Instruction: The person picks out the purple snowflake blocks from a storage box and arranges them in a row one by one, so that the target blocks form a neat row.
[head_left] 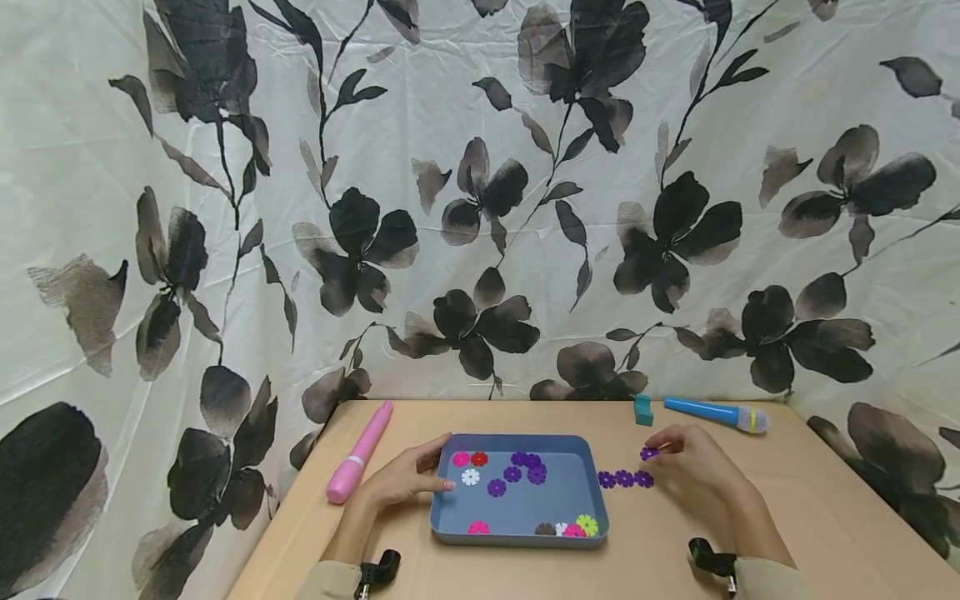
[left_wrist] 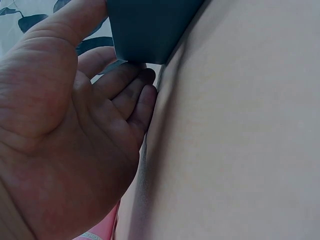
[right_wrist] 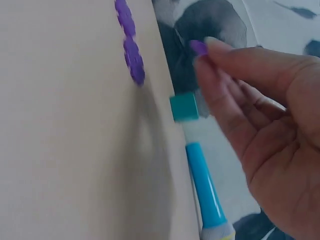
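My left hand [head_left: 405,477] grips the left side of a blue-grey tray [head_left: 517,446], thumb over its rim. The left wrist view shows curled fingers at the tray's outer wall [left_wrist: 150,30]. Inside the tray lie several purple flower-shaped pieces [head_left: 497,487], along with pink, red, white, brown and yellow-green ones. Between thumb and fingertip, my right hand [head_left: 701,458] pinches one purple flower piece [right_wrist: 198,47], raised above the table. Just below it, a row of 3 purple flower pieces [head_left: 625,478] extends rightward from beside the tray.
A pink microphone-shaped toy [head_left: 360,454] lies left of the tray. Towards the back right are a teal block [head_left: 643,410] and a blue toy microphone [head_left: 712,412]. The wooden table [head_left: 810,500] ends against a floral cloth [head_left: 570,275].
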